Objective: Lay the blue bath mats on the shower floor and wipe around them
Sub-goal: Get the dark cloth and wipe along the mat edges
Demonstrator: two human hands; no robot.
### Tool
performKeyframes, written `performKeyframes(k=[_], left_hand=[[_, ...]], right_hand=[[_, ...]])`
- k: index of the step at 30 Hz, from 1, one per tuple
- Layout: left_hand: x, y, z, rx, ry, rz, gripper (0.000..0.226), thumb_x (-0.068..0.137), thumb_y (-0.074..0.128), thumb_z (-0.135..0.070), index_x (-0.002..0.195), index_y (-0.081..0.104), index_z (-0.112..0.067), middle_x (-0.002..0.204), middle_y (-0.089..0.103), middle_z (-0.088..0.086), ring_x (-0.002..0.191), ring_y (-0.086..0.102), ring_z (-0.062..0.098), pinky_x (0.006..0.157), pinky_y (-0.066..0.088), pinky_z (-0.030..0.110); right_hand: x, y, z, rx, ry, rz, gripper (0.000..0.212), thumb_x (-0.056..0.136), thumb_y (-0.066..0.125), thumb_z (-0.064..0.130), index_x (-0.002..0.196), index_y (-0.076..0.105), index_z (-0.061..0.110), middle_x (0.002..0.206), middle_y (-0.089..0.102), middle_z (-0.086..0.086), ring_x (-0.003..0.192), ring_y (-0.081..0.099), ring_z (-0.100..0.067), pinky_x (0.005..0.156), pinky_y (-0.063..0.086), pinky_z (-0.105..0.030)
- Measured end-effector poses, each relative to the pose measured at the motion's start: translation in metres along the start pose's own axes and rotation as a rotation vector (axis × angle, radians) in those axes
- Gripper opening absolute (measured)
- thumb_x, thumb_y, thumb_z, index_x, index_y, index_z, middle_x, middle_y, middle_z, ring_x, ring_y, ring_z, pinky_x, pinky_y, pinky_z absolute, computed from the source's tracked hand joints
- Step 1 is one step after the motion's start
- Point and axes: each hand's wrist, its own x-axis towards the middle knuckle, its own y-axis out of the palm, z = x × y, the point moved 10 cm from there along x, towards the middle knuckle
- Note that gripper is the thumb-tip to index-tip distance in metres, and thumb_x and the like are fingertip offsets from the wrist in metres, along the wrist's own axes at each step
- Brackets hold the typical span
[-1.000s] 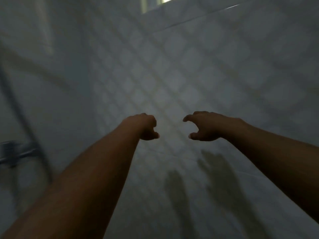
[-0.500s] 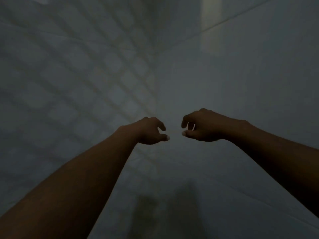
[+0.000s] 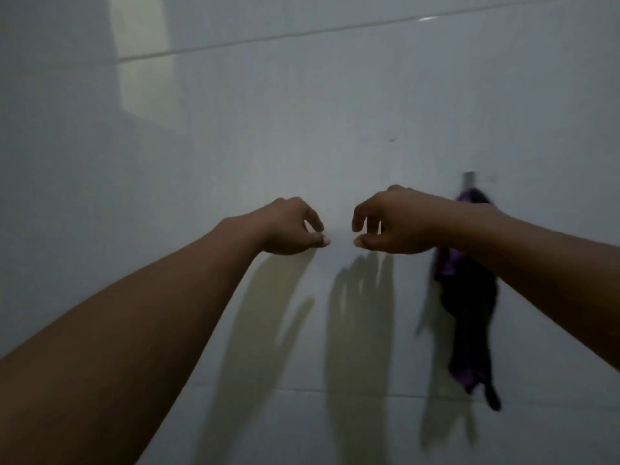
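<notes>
Blue bath mats: none in my view right now, so I can't say where they are or how they look, and there's no shower floor in shot either. Nearest to me, both arms stretch forward, the left forearm (image 3: 134, 330) from the bottom corner, the right forearm (image 3: 553, 263) from the right edge. At the end of them, the left hand (image 3: 292, 228) and the right hand (image 3: 392, 223) hang just apart, fingers loosely curled, thumbs pointing at each other, and neither grips anything. Beyond them is a pale tiled wall (image 3: 302, 112) with the arms' shadows on it. Off to the right on that wall, a dark and purple cloth (image 3: 469, 313) hangs from a small hook (image 3: 468, 179), partly behind the right forearm. My read: we're at the very start, mats not yet fetched, nothing laid, nothing wiped. The next move calls for looking down and turning until the mats show, then taking one by its edge with both hands. Whether that cloth is for wiping, I can't tell.
</notes>
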Motion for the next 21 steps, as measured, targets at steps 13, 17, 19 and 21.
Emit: performKeyframes(k=[13, 17, 19, 21], left_hand=[[0.054, 0.051, -0.183, -0.083, 0.282, 0.020, 0.062, 0.073, 0.078, -0.064, 0.119, 0.066, -0.024, 0.108, 0.070, -0.001, 0.097, 0.065, 0.021, 0.088, 0.056, 0.041], [0.064, 0.056, -0.184, -0.110, 0.246, -0.111, 0.026, 0.080, 0.073, -0.044, 0.096, 0.065, -0.025, 0.095, 0.067, 0.000, 0.089, 0.065, 0.025, 0.076, 0.055, 0.036], [0.064, 0.055, -0.181, -0.157, 0.246, -0.139, 0.012, 0.081, 0.063, -0.035, 0.081, 0.058, -0.024, 0.086, 0.064, 0.002, 0.081, 0.063, 0.026, 0.066, 0.048, 0.033], [0.065, 0.049, -0.175, -0.275, 0.246, -0.171, 0.017, 0.081, 0.058, -0.033, 0.072, 0.050, -0.022, 0.079, 0.061, 0.004, 0.074, 0.061, 0.026, 0.061, 0.045, 0.032]], right_hand=[[-0.102, -0.038, -0.158, -0.010, 0.568, -0.168, 0.044, 0.088, 0.068, 0.044, 0.124, 0.056, 0.023, 0.114, 0.064, -0.002, 0.101, 0.060, -0.022, 0.085, 0.053, -0.037], [-0.102, 0.003, -0.183, 0.202, 0.673, -0.166, 0.024, 0.091, 0.068, 0.037, 0.103, 0.060, 0.018, 0.096, 0.067, -0.005, 0.082, 0.063, -0.018, 0.065, 0.049, -0.029], [-0.098, 0.015, -0.183, 0.280, 0.672, -0.167, 0.019, 0.094, 0.064, 0.030, 0.081, 0.060, 0.017, 0.080, 0.063, -0.003, 0.068, 0.058, -0.013, 0.055, 0.041, -0.024], [-0.093, 0.018, -0.182, 0.331, 0.667, -0.186, 0.026, 0.095, 0.058, 0.027, 0.073, 0.059, 0.014, 0.074, 0.062, -0.006, 0.064, 0.055, -0.015, 0.054, 0.040, -0.026]])
